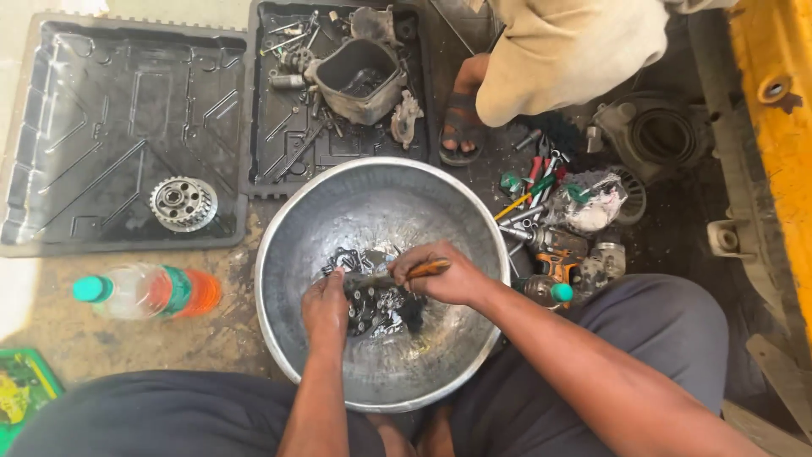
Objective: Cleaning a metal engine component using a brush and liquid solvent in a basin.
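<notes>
L hand (326, 306) steadies metal part (379, 303), R hand (444, 275) grips brush (404, 273).

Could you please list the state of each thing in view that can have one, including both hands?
Left hand: closed on the dark metal part in the basin.
Right hand: gripping a brush over the part.
Basin: upright, holding the part and a chain.
Bottle: lying on its side, capped.
Left tray: flat, holding one gear.
Engine casing: open side up, in the second tray.
</notes>
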